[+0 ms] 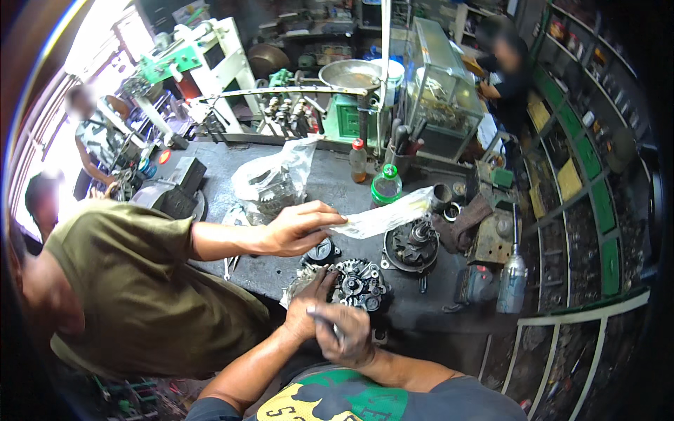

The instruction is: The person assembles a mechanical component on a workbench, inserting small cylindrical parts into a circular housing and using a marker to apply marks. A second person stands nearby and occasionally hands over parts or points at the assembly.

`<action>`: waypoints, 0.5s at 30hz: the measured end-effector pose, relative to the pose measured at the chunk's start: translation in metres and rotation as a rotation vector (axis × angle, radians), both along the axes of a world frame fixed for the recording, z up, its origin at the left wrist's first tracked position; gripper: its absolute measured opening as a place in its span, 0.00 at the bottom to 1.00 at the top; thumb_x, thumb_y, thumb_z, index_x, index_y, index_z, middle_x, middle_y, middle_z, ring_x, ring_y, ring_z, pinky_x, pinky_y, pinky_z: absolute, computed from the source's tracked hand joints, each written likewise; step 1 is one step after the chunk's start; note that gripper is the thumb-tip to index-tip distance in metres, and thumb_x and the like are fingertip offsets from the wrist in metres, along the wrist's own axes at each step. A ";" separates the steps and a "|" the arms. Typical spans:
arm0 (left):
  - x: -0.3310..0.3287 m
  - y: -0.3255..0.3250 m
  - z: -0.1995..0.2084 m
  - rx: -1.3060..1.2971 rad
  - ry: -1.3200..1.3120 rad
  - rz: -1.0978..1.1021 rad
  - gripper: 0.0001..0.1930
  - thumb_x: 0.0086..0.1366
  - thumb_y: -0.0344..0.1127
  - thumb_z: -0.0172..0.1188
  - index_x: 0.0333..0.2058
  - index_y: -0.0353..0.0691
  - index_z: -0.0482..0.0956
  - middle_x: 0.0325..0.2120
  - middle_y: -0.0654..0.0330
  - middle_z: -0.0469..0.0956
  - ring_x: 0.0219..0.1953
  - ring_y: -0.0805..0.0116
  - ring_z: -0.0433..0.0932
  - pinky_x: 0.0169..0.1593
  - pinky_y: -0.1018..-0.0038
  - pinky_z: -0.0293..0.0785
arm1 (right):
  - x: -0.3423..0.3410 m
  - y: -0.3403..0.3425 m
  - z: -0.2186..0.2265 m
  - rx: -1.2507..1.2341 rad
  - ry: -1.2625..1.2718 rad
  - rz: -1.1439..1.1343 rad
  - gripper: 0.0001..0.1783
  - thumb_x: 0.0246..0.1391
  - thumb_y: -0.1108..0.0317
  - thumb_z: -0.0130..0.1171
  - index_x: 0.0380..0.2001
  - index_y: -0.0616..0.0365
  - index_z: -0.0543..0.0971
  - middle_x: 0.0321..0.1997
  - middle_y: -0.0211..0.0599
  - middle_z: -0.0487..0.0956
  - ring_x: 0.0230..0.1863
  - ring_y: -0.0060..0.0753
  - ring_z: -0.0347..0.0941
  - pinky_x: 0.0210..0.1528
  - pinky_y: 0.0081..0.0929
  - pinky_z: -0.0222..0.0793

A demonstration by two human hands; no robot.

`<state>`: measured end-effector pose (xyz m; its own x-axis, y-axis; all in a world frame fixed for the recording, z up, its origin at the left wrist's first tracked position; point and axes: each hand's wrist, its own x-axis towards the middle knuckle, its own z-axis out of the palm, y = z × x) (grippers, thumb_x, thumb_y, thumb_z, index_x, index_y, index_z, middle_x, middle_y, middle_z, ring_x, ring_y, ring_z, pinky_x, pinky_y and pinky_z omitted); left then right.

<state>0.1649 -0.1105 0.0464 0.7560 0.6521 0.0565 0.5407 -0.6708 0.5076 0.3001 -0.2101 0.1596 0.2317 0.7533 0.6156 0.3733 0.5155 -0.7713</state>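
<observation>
My left hand (309, 298) reaches forward with fingers stretched out, resting against the left side of a metal gear assembly (359, 284) on the bench. A crumpled greyish thing lies beside those fingers, too unclear to name. Closer to my body, my right hand (347, 337) is closed around a short, dark, rod-like tool (328, 321) whose pale end points up and left. Above my hands, another person's hand (302, 228) stretches in from the left, holding a clear plastic bag (390, 214). A round black part (321, 250) sits just behind the assembly.
A round housing with a gear shaft (411, 245) stands to the right. Behind are a bagged metal part (274, 186), a green-capped bottle (386, 186) and a red-capped bottle (358, 161). A power tool (512, 281) lies far right. The other person's olive shirt (140, 281) is close on my left.
</observation>
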 end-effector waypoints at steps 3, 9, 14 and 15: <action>0.006 0.009 0.018 -0.055 0.081 -0.030 0.42 0.71 0.41 0.60 0.81 0.45 0.58 0.76 0.34 0.64 0.69 0.35 0.76 0.69 0.51 0.78 | 0.005 0.016 0.008 -0.056 -0.086 0.200 0.17 0.63 0.68 0.71 0.54 0.58 0.87 0.41 0.45 0.90 0.39 0.47 0.89 0.46 0.41 0.84; 0.017 0.032 0.003 -0.055 0.083 -0.161 0.46 0.69 0.42 0.64 0.82 0.46 0.54 0.77 0.31 0.60 0.60 0.32 0.83 0.58 0.54 0.86 | 0.059 0.086 0.005 -0.459 0.102 1.393 0.28 0.56 0.74 0.64 0.62 0.65 0.85 0.54 0.49 0.90 0.56 0.40 0.87 0.60 0.39 0.80; 0.013 0.009 0.030 -0.072 0.041 -0.077 0.45 0.69 0.35 0.63 0.81 0.39 0.54 0.75 0.31 0.63 0.63 0.31 0.80 0.60 0.53 0.84 | 0.000 0.002 -0.005 -0.092 0.180 -0.063 0.17 0.60 0.72 0.67 0.52 0.55 0.88 0.41 0.45 0.90 0.41 0.50 0.89 0.45 0.41 0.84; 0.018 0.007 0.040 -0.129 0.070 -0.069 0.44 0.70 0.36 0.62 0.82 0.39 0.53 0.75 0.32 0.62 0.66 0.32 0.78 0.61 0.53 0.84 | -0.005 0.000 -0.011 -0.021 0.174 -0.144 0.17 0.58 0.70 0.71 0.51 0.54 0.89 0.38 0.43 0.88 0.37 0.52 0.88 0.42 0.41 0.83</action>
<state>0.1831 -0.1038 0.0869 0.7984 0.5970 -0.0785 0.5325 -0.6392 0.5549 0.2950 -0.2105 0.1481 0.4391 0.7172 0.5411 0.3022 0.4493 -0.8407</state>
